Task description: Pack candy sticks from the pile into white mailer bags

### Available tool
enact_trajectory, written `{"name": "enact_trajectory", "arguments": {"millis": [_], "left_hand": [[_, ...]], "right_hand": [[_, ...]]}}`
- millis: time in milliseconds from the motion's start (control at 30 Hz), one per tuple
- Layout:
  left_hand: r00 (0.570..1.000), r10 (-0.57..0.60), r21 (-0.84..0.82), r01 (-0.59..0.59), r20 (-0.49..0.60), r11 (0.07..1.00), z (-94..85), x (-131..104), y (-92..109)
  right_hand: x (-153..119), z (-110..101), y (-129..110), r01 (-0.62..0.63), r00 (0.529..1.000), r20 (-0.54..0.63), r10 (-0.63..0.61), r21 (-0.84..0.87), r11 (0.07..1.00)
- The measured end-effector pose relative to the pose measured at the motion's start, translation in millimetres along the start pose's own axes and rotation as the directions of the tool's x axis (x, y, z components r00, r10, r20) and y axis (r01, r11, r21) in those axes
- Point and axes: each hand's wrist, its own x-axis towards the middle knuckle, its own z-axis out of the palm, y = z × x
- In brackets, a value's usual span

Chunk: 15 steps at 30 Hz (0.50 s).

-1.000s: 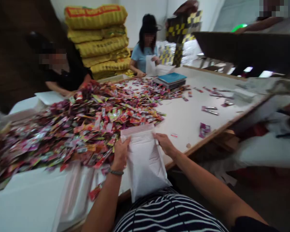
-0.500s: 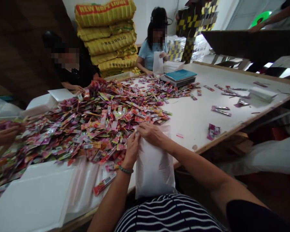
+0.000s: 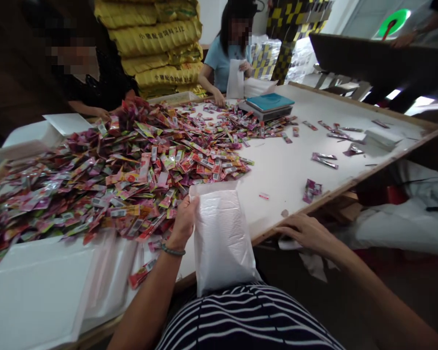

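Note:
My left hand [image 3: 185, 218] is closed on the upper left edge of a white padded mailer [image 3: 222, 233]. The mailer stands upright against my striped shirt at the table's edge, its top flap [image 3: 213, 187] raised. Away to the right, my right hand [image 3: 304, 233] hangs just past the wooden table rim with its fingers stretched out. Close below those fingers are white scraps [image 3: 314, 267]; whether any touches the hand I cannot tell. A large heap of colourful stick packets [image 3: 149, 165] lies beyond the mailer.
Flat white mailers [image 3: 40, 287] are stacked at front left. A scale with a blue top [image 3: 270, 102] stands at the back. Loose packets [image 3: 324, 160] lie on the right. Two people sit across the table; another person's arm [image 3: 405, 40] holds a dark board.
My right hand has left the mailer's top and moved right, past the table edge, its fingers now spread. The left hand keeps the mailer, whose flap now shows. The view has shifted.

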Motion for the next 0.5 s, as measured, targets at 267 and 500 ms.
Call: {"name": "enact_trajectory", "arguments": {"millis": [267,500], "left_hand": [[0.996,-0.069,0.208,0.055,0.059,0.976,-15.6,1,0],[0.985,0.168,0.583,-0.159,0.04,0.797,-41.8,11,-44]], "right_hand": [[99,100,-59,-0.269,0.935,0.356,0.007,0.693,0.669],[112,133,-23,-0.179,0.971,0.232,0.062,0.528,0.83]]}}
